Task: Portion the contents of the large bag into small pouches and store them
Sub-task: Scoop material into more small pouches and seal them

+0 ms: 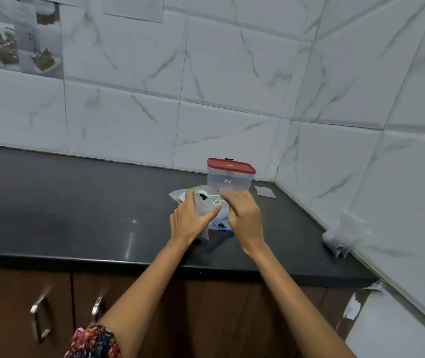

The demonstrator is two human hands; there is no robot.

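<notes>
Head view shows the large bag (206, 210), a clear plastic one, resting on the dark tabletop (77, 202) near the corner of the tiled wall (154, 99), just in front of a clear container (229, 180) whose red lid (230, 165) is shut. A pale green strip with dark bits (207, 197) shows at the bag's top, and a blue-edged clear piece (221, 226), likely a zip pouch, lies touching the bag on its near side with a dark speck on it. As a judgement, the task looks early: no filled pouch is plainly visible, the container is closed, and storing is not yet done; whether the large bag is being opened or a pouch sealed cannot be told. A flat clear piece (265, 191) lies to the right of the container, and more crumpled clear plastic (340, 235) sits well apart against the right wall; these may be spare pouches.

The left hand (189, 219) wraps the bag's left side, thumb laid across its front, fingers (189, 196) curled over the top edge. The right hand (243, 215) is over the bag's right side, knuckles up, fingers bent down and seemingly pinching the bag's top near the green strip. Both forearms reach forward from the bottom of the frame, a floral sleeve (93, 342) on the left
</notes>
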